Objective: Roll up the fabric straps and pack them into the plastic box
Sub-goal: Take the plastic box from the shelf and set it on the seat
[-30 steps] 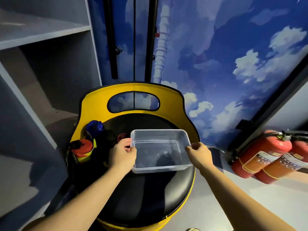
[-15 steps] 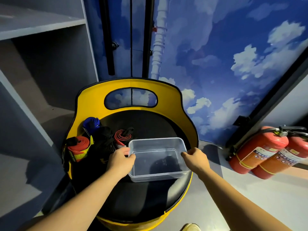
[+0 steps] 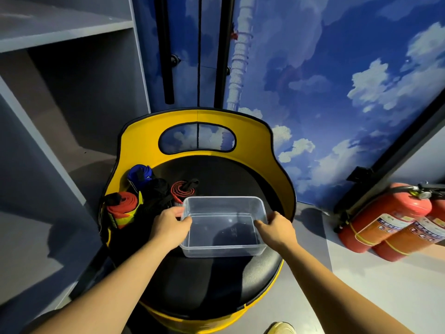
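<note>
Clear plastic box (image 3: 224, 227) sits on the black seat (image 3: 207, 285) of a yellow chair (image 3: 139, 141), the left hand (image 3: 169, 226) and right hand (image 3: 277, 229) pinching its side rims. Rolled straps (image 3: 149, 191) lie just left of it, at the seat's far left.

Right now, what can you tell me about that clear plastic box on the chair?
The plastic box is a clear, rectangular, lidless tub with rounded corners and a thin rim, seemingly thin see-through plastic. It is empty; the black seat of the yellow chair shows through its bottom. It sits roughly level near the seat's middle. The left hand grips its left rim and the right hand its right rim. The rolled straps lie just left of it, outside.
</note>
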### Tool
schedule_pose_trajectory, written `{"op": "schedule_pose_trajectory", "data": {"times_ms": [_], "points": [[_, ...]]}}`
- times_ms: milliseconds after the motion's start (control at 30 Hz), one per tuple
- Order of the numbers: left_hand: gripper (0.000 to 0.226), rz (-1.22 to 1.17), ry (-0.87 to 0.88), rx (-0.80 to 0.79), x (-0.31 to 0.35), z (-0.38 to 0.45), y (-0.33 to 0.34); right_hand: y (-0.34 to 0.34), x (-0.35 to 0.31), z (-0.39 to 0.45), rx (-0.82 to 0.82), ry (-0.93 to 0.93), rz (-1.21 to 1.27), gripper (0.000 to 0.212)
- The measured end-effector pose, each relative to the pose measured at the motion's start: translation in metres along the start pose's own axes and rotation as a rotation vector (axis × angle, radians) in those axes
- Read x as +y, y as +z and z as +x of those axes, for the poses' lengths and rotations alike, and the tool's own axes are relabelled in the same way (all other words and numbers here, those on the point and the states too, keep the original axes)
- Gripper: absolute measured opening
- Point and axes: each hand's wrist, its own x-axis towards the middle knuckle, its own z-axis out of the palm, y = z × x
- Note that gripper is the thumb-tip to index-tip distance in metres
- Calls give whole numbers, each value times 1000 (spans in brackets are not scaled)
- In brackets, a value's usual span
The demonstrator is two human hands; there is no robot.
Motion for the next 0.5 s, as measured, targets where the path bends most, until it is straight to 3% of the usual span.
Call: {"op": "schedule_pose_trajectory", "data": {"times_ms": [167, 267, 367, 500], "points": [[43, 35, 37, 1, -2, -3, -2, -1, 5, 0, -22, 10, -22, 47], [28, 54, 96, 91, -2, -2, -11, -9, 1, -4, 86, -9, -107, 61], [19, 7, 142, 115, 2, 4, -25, -20, -19, -6, 218, -170, -62, 56], [20, -35, 158, 98, 10, 16, -37, -18, -62, -5, 130, -401, 23, 43]]}}
